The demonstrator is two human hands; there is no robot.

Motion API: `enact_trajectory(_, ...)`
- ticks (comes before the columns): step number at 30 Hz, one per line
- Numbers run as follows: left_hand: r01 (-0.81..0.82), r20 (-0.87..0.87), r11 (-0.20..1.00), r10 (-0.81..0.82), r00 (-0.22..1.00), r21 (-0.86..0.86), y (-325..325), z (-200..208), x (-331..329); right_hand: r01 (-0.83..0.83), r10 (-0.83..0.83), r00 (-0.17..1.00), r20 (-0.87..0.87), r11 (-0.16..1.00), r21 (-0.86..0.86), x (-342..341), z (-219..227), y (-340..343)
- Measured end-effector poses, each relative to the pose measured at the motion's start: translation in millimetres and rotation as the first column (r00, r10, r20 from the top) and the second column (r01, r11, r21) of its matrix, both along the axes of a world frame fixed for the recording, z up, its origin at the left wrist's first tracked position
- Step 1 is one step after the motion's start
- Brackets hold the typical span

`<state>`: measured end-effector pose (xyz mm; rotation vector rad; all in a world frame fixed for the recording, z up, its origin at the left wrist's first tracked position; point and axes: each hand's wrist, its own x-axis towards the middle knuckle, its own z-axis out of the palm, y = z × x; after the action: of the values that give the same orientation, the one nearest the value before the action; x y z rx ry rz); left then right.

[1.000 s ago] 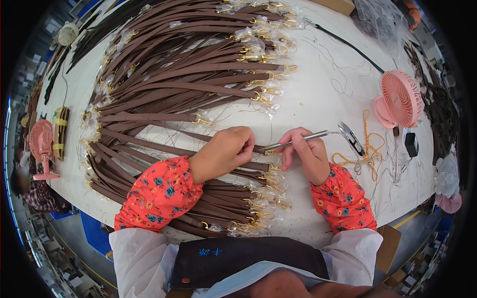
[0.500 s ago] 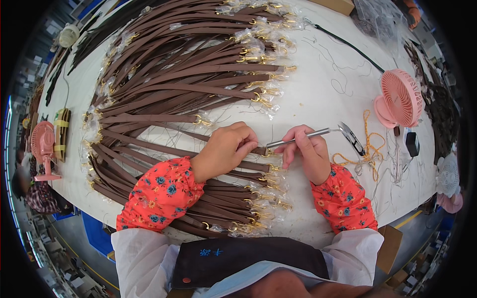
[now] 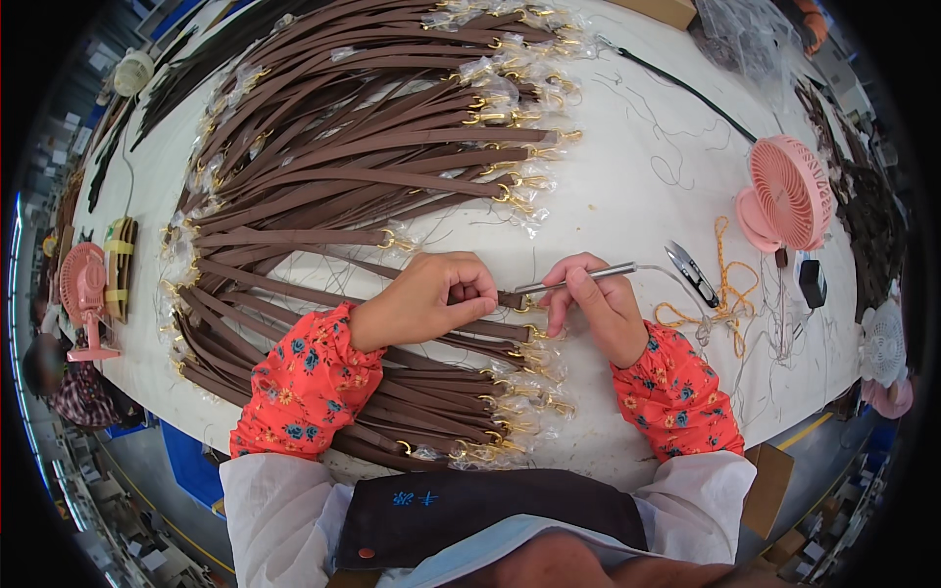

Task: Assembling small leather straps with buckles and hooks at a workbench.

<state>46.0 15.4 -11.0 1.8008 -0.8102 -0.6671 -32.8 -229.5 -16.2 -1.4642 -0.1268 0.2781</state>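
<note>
My right hand [image 3: 600, 306] is closed around a slim metal rod-shaped tool [image 3: 588, 278]; a thin bent tip sticks out past the fingers on its right. The tool's left end lies at the end of a brown strap [image 3: 512, 299] with a gold clasp. Just left of that end, my left hand [image 3: 431, 297] is closed in a pinch, fingers curled. Whatever it may hold is too small or hidden to make out. Many more brown straps [image 3: 338, 178] with gold clasps in clear plastic wrap lie in rows beneath and beyond my hands.
Thread snips [image 3: 692, 274] and a knotted orange cord [image 3: 727, 294] lie right of my right hand. A pink fan [image 3: 789, 193] stands at the right, another pink fan [image 3: 84, 294] at the far left. Loose dark threads are scattered over the white table [image 3: 637, 211].
My left hand has drawn left, away from the strap end, with its fingers curled more. The tool has shifted slightly left and down with my right hand.
</note>
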Motion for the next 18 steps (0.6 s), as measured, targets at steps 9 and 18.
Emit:
enact_trajectory(9,0.011,-0.014,1.000,-0.011,1.000,0.003,-0.4,1.1,0.5,0.007,-0.007,1.000,-0.016,1.000,-0.002,-0.6,0.3,-0.3)
enact_trajectory(18,0.024,-0.014,1.000,-0.024,1.000,0.015,-0.5,1.3,0.7,0.005,-0.005,1.000,-0.012,1.000,-0.007,-0.3,-1.2,0.1)
